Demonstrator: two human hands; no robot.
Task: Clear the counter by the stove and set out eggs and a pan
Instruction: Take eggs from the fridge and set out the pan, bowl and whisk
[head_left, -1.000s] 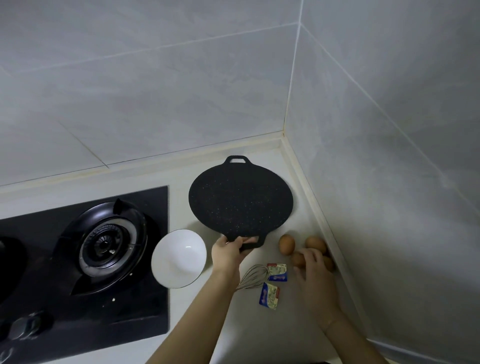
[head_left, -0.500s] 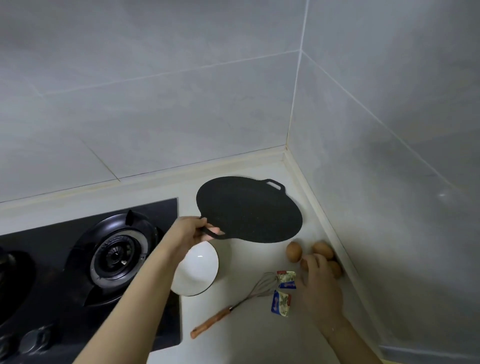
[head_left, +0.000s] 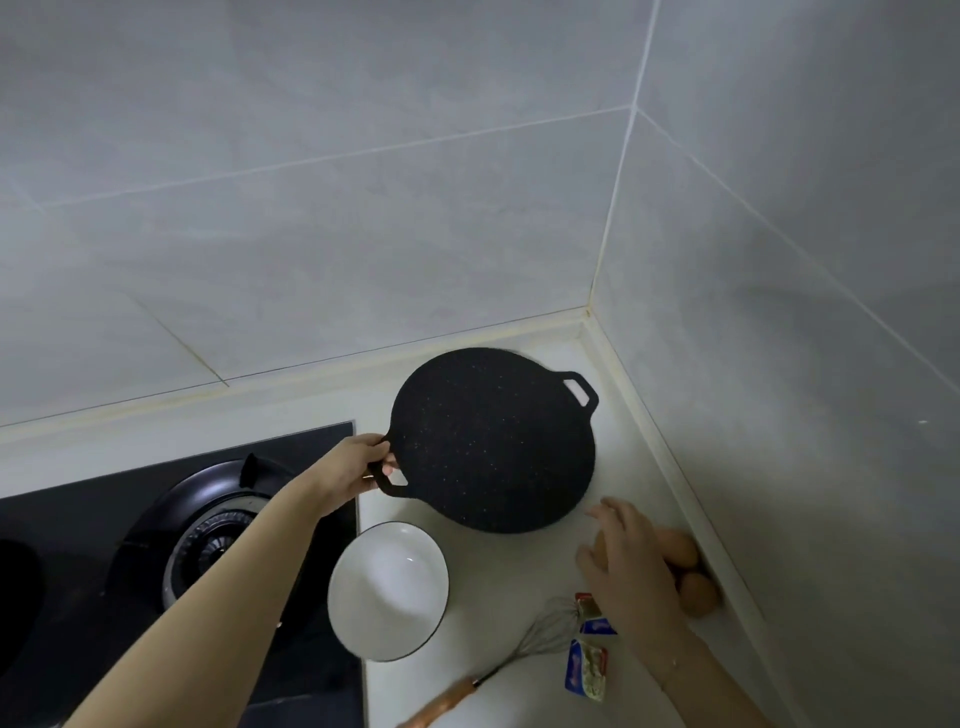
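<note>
left grip (head_left: 349, 470): grasping pan (head_left: 493, 441) handle | right grip (head_left: 626, 564): released, fingers spread over eggs (head_left: 685, 571)

- Our right hand (head_left: 626, 564) covers part of the eggs (head_left: 691, 577), so we cannot count them or tell whether it touches one.
- The whisk (head_left: 524, 649) handle runs off the bottom edge.
- The print on the small packets (head_left: 586, 671) is too small to read.

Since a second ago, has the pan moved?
Yes. The left hand has turned the pan: its gripped handle swung from the near side toward the stove, the far handle toward the corner.
</note>
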